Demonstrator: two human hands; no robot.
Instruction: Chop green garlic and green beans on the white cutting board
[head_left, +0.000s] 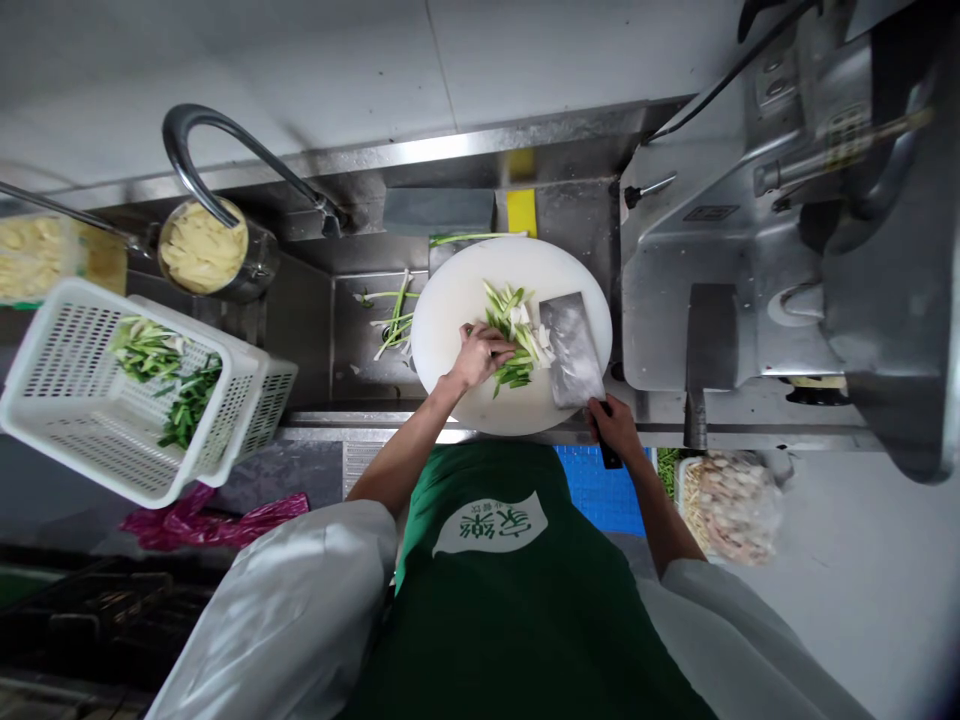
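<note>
A round white cutting board [457, 290] rests over the steel sink. A bunch of green onions [510, 325] lies on it, some pieces cut white and green. My left hand [481, 353] is closed over the bunch, pressing it down on the board. My right hand [615, 425] grips the dark handle of a wide cleaver [574, 348], whose blade lies flat-looking on the board right beside the onions.
A white slotted basket [82, 400] with green onions stands at the left. A steel pot of pale strips [204, 250] sits under the curved tap [225, 150]. Loose onion stalks [396, 318] lie in the sink. A metal slicing machine [787, 250] fills the right side; a bag of pale food [731, 505] is below it.
</note>
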